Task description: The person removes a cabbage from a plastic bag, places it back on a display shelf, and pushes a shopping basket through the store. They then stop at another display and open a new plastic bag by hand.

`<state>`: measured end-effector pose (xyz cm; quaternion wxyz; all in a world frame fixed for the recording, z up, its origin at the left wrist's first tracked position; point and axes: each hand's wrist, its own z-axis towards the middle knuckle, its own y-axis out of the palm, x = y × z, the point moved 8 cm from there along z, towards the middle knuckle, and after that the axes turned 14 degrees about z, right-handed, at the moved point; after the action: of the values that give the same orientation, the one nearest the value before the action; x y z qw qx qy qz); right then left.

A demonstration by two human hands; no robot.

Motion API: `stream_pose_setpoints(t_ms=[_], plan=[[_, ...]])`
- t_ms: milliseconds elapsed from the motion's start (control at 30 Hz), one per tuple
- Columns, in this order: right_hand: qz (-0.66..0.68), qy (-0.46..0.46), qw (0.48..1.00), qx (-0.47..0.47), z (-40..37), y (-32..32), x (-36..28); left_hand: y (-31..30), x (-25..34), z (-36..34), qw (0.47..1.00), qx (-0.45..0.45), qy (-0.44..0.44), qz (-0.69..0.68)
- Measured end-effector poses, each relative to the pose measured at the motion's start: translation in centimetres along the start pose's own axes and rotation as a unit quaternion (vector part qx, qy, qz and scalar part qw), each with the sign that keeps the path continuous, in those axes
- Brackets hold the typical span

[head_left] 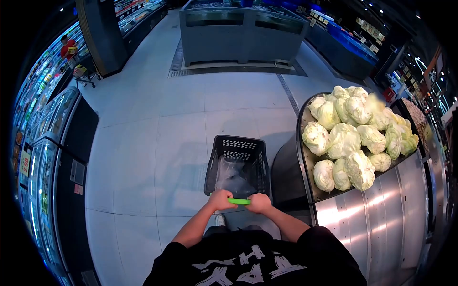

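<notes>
A black plastic shopping basket point(238, 143) with holes in its sides stands in front of me, low over the floor. Inside it lies a clear plastic bag point(232, 176). My left hand point(220, 200) is closed round the left part of the basket's green handle point(239, 201). Round the right part of the same handle, my right hand point(260, 203) is wrapped too. Just to the right of the basket, a stand holds a heap of pale green cabbages point(344, 140), which neither hand touches.
The cabbage stand's dark rim point(300, 128) rises close on my right. Glass-fronted chillers point(52, 124) line the left side. Large grey tanks point(241, 40) stand ahead, and a pillar point(102, 35) is at the upper left. A person in red point(68, 47) is beside a shopping cart point(83, 75).
</notes>
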<state>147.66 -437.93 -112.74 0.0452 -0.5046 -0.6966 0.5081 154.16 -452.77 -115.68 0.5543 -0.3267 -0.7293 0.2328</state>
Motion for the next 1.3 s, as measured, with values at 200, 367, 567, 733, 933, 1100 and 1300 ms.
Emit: stream_pose_setpoints(t_ms=[200,367,567,733,933,1100,1300], plan=[[0.031,0.021,0.999,0.022,5.1,-3.0,0.5,-3.1,-1.8,5.9,0.999,0.026,0.040,0.003],[0.035,0.027,0.998,0.044,10.2,-6.5,1.4,-5.2,-3.6,12.2,0.999,-0.016,0.023,0.027],[0.047,0.039,0.997,0.047,18.1,-11.5,4.1,-9.0,-5.2,21.9,0.999,0.002,0.038,0.025],[0.069,0.064,0.995,0.031,23.6,-15.2,6.6,-11.7,-5.5,28.8,0.999,-0.028,0.042,0.021],[0.074,0.075,0.993,0.060,29.6,-20.1,9.0,-14.3,-6.1,36.5,0.999,-0.034,0.036,0.017],[0.084,0.083,0.991,0.062,34.5,-22.7,11.5,-16.4,-6.6,42.9,0.997,-0.041,0.059,0.010],[0.080,0.110,0.988,0.073,40.4,-26.3,13.4,-19.3,-7.8,50.5,0.996,-0.054,0.075,0.005]])
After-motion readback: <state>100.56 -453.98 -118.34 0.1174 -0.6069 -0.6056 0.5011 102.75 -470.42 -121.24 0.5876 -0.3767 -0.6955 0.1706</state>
